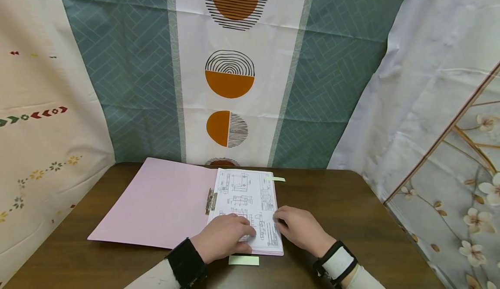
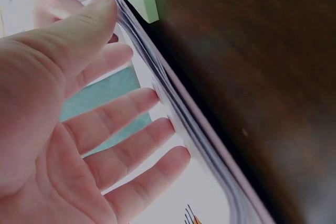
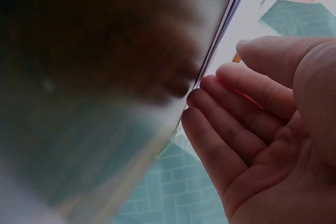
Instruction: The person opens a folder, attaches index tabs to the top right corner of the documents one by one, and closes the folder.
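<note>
A stack of printed drawing sheets (image 1: pixel 250 193) lies in an opened pink folder (image 1: pixel 168 202), beside its metal clip (image 1: pixel 211 202). My left hand (image 1: pixel 228 237) rests on the lower part of the top sheet, fingertips touching the paper and nothing gripped. In the left wrist view its fingers (image 2: pixel 131 145) are spread and nearly straight near the stack's edge. At the right edge of the sheets is my right hand (image 1: pixel 300 228). Its fingertips (image 3: pixel 194 116) meet the edge of the stack in the right wrist view, with the thumb apart from them.
One pale green sticky tab (image 1: pixel 275 178) projects from the upper right of the sheets. Another green strip (image 1: pixel 244 260) lies at the lower edge by my left hand. The brown table (image 1: pixel 332 193) is backed by a patterned cloth (image 1: pixel 136 63), with cloths on both sides.
</note>
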{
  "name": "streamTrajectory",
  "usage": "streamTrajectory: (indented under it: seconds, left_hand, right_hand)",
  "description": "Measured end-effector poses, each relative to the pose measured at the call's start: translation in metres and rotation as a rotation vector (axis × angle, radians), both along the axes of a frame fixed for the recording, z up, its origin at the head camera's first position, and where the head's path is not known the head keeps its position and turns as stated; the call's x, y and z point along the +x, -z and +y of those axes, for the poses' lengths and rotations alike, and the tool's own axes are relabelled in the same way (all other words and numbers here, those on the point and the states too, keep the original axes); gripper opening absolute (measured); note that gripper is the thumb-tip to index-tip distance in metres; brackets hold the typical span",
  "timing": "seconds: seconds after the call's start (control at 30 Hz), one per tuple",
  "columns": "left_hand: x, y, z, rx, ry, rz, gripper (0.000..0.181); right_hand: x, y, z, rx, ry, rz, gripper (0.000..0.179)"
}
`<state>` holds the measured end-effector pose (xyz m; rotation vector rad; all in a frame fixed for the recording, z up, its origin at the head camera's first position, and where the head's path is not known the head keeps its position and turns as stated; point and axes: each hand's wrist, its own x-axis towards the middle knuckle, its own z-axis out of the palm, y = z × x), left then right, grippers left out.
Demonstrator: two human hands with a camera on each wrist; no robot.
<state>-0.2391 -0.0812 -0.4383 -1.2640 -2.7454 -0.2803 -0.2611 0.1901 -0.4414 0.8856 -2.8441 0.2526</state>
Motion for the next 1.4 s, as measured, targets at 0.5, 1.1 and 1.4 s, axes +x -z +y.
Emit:
streamTrajectory:
  seconds: [0.5, 1.1, 1.4]
  left_hand:
    - [0.004, -0.004, 0.004, 0.029, 0.003, 0.058, 0.017]
    - [0.005, -0.002, -0.002, 0.252, -0.153, -0.094, 0.030]
    - [0.005, 0.004, -0.006, 0.335, -0.191, -0.102, 0.032]
  right_hand:
    - [0.012, -0.009, 0.001, -0.046, 0.051, -0.014, 0.013]
    - [0.012, -0.013, 0.002, -0.081, 0.157, -0.012, 0.010]
    - [0.010, -0.014, 0.002, -0.102, 0.087, -0.001, 0.007]
